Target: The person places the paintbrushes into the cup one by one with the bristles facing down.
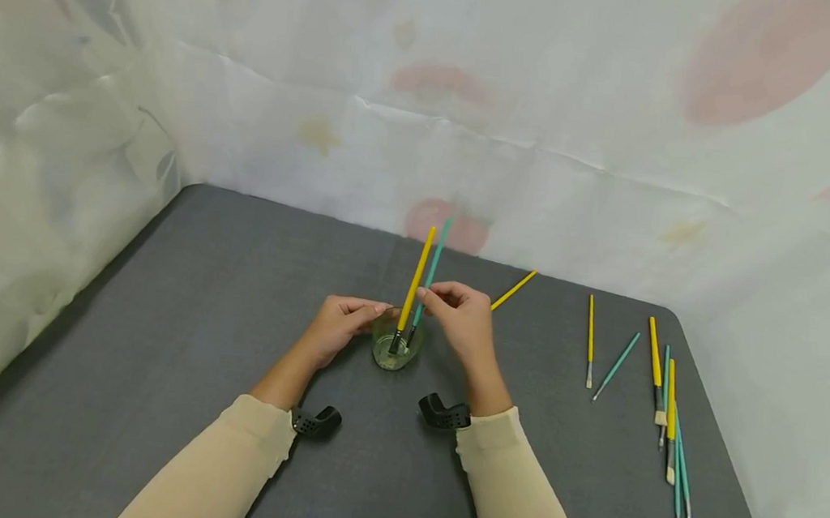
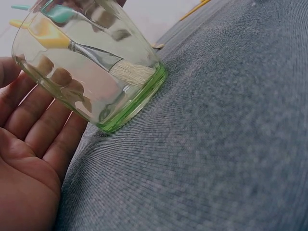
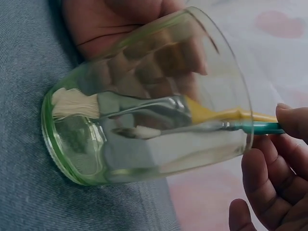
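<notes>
Glass (image 1: 393,348) sat mid-table, bristles blurred behind its wall; left hand (image 1: 340,326) cupped it with straight fingers, right hand (image 1: 463,321) pinched the teal brush (image 1: 430,272) beside the yellow brush (image 1: 413,287). Loose brushes (image 1: 670,409) lay near the table's (image 1: 160,336) right edge.

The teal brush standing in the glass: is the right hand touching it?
Touching. The right wrist view shows the right hand's fingertip pressed against the teal brush handle just outside the glass rim.
</notes>
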